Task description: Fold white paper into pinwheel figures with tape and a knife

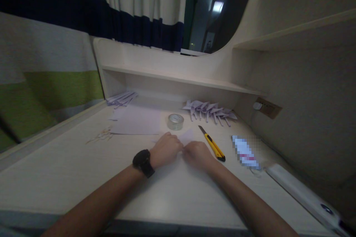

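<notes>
Close together at the middle of the desk, my left hand (166, 150) and my right hand (198, 155) have curled fingers around a small piece of white paper (188, 136). The paper shows beyond the knuckles, and my fingertips are mostly hidden. A black watch is on my left wrist. Just beyond the hands stands a roll of clear tape (175, 122). A yellow utility knife (213, 144) with its blade out lies to the right of my right hand. White paper sheets (139, 120) lie flat beyond my left hand.
Several folded paper pinwheels (208, 111) lie at the back right. Rolled paper sticks (122, 99) are piled at the back left, with thin pale pieces (100, 134) nearer. A blurred-out packet (245, 152) and a long white bar (302, 194) line the right side. A shelf (178, 77) overhangs the back.
</notes>
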